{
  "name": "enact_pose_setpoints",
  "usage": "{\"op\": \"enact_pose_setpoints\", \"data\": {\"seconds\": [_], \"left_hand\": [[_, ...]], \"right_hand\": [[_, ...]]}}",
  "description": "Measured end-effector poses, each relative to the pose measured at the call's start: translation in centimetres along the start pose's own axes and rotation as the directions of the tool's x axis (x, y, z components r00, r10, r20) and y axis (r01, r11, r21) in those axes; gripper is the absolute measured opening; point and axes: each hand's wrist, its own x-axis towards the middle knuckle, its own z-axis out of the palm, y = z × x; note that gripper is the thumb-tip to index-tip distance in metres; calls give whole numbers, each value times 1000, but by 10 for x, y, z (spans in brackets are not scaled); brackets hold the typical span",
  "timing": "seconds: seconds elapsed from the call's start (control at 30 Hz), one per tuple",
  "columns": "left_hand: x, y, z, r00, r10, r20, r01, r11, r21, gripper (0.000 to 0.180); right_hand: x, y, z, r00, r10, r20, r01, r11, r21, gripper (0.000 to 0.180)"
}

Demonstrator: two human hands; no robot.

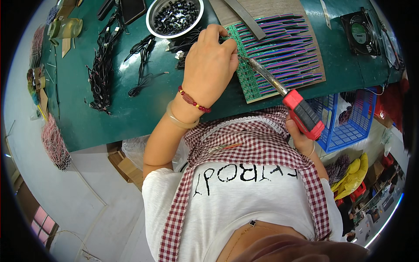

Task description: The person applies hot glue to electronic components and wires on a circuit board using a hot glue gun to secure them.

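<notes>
My right hand (301, 139) is wrapped round the red and black handle of a soldering iron (301, 111). The iron's metal tip reaches the left edge of a panel of small green circuit boards (249, 85), close to the fingertips of my left hand (211, 59). Those fingers are pinched together at the boards' edge; what they hold is hidden. Rows of black, blue and pink wires (283, 50) run rightward from the boards, on a brown board (312, 30). A flat grey metal bar (248, 19) lies across the wires. Black cables with metal plugs (181, 54) lie beside my left hand.
A metal bowl (150, 22) of small black parts stands at the back. Bundles of black cables (102, 70) lie left on the green table (126, 118). A jar of yellowish liquid (70, 28) stands far left, a black fan (360, 32) far right. A blue crate (349, 135) sits below the table.
</notes>
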Motion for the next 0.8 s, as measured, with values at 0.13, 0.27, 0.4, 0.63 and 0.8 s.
{"op": "enact_pose_setpoints", "data": {"seconds": [0.13,0.27,0.4,0.63,0.8], "left_hand": [[1,0,-1,1000,10,-1,-10,1000,14,8],[0,0,0,1000,2,3,-2,1000,16,8],[1,1,0,1000,12,-3,-12,1000,19,8],[1,2,0,1000,7,-4,-7,1000,23,8],[0,3,1,1000,19,-19,-18,999,45,8]], "right_hand": [[-5,7,-2,1000,3,-30,-2,1000,23,24],[-7,11,-3,999,33,-42,-31,997,64,23],[-5,6,-3,999,1,-43,1,999,43,24],[-6,9,1,993,52,-110,-31,983,184,24],[-1,5,4,994,-16,-111,43,969,245,40]]}}
